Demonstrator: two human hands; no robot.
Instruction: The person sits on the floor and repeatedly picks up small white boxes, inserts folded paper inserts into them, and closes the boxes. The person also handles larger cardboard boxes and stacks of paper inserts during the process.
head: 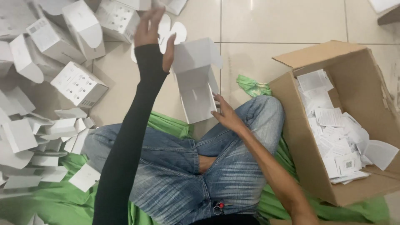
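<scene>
Your right hand [227, 114] pinches the lower edge of the open white cardboard carton [196, 81], steadying it above your knees over the tiled floor [283, 21]. Your left hand [152, 29], fingers spread loose, touches its raised top flap, keeping the mouth open.

The open white carton [196, 83] between your hands is thin matt paperboard, smooth-faced. Beside you, the brown box [300, 137] is rough, dull corrugated cardboard holding thin paper leaflets [333, 133]. You sit in faded denim on green cloth [54, 200] over glossy floor tiles [283, 21].
</scene>
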